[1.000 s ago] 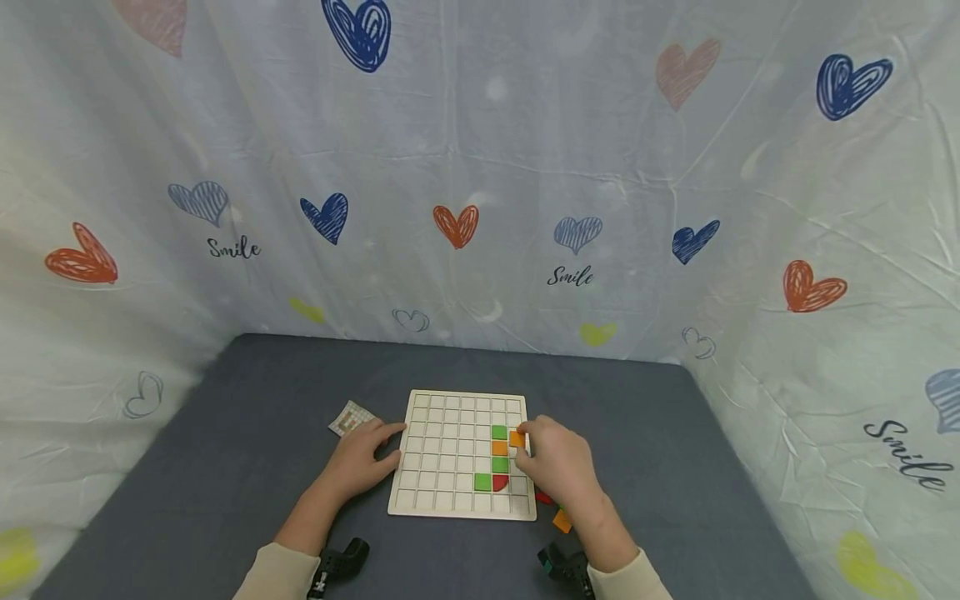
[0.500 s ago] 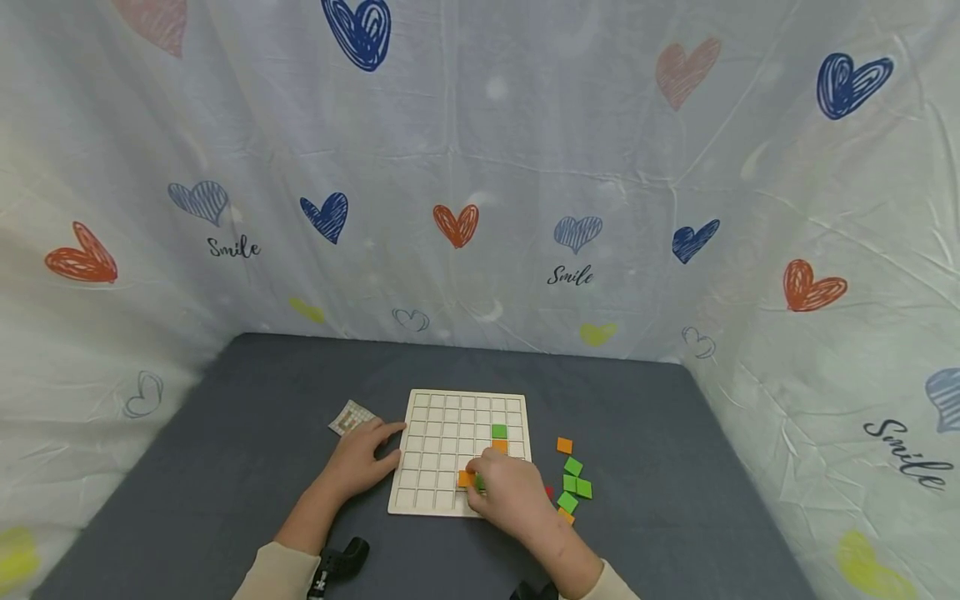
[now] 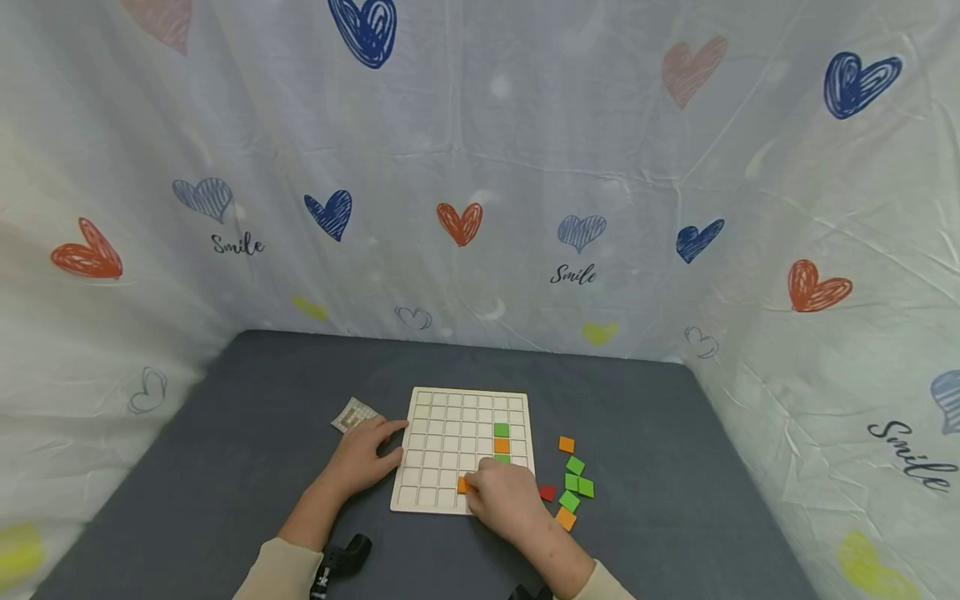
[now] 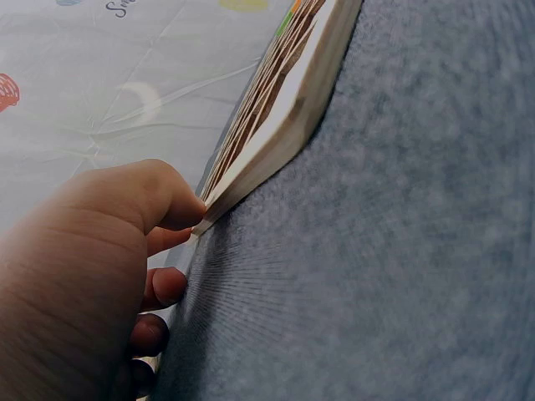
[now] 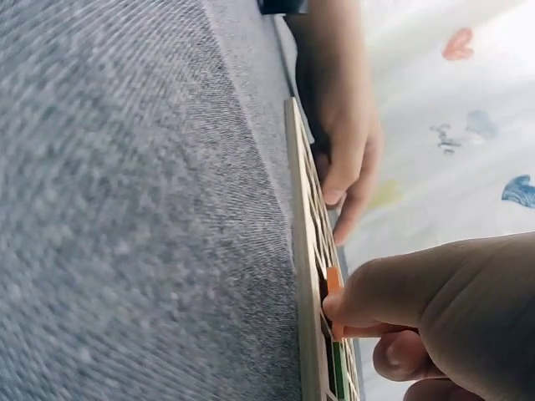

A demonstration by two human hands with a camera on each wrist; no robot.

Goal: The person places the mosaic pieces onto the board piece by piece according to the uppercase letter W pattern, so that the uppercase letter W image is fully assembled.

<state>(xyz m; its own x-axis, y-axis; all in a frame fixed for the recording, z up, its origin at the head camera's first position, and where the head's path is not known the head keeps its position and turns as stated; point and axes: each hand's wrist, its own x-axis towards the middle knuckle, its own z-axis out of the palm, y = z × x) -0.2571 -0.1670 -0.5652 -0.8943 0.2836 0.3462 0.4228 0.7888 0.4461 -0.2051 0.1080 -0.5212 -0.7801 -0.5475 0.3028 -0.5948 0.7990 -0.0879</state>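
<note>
Broadly, table (image 3: 660, 467): dark grey, under everything I work with.
Board (image 3: 435, 454): pale grid, lying flat between my hands.
My left hand (image 3: 367, 457): loosely spread, thumb and forefinger touching the board's left edge, gripping nothing.
My right hand (image 3: 506, 498): over the board's near right part, thumb and finger pinching an orange tile (image 3: 462, 485).
Card (image 3: 352, 414): patterned, just past my left hand.
Loose tiles (image 3: 572, 482): orange, green and red, right of the board.
Pinched tile: square, so no long axis to turn; just left of my right hand, at its fingertips, my left hand farther off. What matters, I judge, is its edges against the cell lines, beside the green tile (image 5: 339, 368); whether it has seated, I can't tell.
</note>
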